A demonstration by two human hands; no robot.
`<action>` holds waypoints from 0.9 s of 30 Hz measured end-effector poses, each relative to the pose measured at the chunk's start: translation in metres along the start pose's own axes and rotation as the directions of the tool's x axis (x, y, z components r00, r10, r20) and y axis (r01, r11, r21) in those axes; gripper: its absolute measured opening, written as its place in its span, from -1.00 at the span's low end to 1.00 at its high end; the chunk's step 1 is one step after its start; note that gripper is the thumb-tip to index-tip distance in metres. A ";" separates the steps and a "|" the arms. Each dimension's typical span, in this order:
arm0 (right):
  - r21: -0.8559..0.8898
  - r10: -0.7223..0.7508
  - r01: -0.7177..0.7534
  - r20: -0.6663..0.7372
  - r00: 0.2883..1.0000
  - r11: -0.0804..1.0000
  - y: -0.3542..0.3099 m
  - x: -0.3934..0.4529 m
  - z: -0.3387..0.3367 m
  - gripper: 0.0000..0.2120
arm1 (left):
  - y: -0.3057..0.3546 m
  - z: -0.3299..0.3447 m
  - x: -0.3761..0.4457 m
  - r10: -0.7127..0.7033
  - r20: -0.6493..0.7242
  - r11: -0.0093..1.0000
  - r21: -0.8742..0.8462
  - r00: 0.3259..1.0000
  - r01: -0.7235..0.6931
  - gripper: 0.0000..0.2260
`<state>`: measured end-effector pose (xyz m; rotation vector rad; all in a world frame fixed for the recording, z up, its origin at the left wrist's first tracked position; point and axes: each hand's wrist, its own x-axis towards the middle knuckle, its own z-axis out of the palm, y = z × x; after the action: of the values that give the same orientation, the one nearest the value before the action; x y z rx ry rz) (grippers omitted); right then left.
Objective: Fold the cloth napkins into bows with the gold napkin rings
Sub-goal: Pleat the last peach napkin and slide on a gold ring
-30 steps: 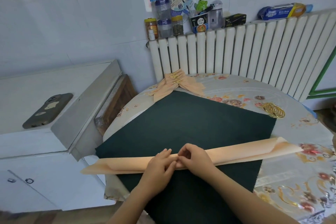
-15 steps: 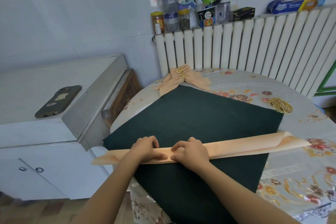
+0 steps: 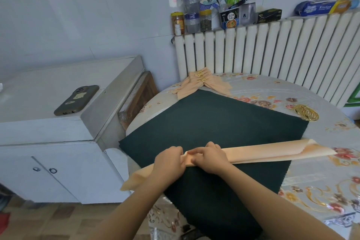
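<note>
White tiled wall [image 3: 81, 15] ahead of me, cream radiator [image 3: 272, 50] under a cluttered shelf, white cabinet [image 3: 58, 142] on my left, round floral-cloth table [image 3: 321, 177], brown tiled floor [image 3: 58, 222], daylight glare.

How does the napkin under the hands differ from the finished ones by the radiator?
The peach napkin in work is one long flat band across the green cloth; the finished bows are gathered and stacked. The finished bows wear gold rings; the band has none, both hands pinching its middle. Both are the same peach fabric.
</note>
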<state>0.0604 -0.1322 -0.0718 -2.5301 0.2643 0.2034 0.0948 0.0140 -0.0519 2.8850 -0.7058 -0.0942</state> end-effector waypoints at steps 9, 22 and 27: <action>0.108 -0.056 0.046 0.090 0.994 0.993 0.007 -0.007 -0.008 -0.68 | -0.018 -0.021 -0.002 0.059 0.371 0.954 -0.294 0.927 0.057 -0.76; 0.073 -0.074 0.079 -0.065 0.995 0.994 0.008 -0.018 0.000 -0.75 | -0.019 0.022 -0.016 0.150 0.130 0.923 -0.374 0.980 -0.092 -0.28; 0.057 -0.091 0.098 -0.106 0.990 0.994 0.005 -0.022 0.009 -0.76 | -0.021 0.029 -0.019 0.202 0.098 0.952 -0.255 0.974 -0.172 -0.34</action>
<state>0.0374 -0.1283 -0.0772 -2.4878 0.1875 0.0268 0.0845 0.0373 -0.0843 2.5802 -0.9170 -0.3145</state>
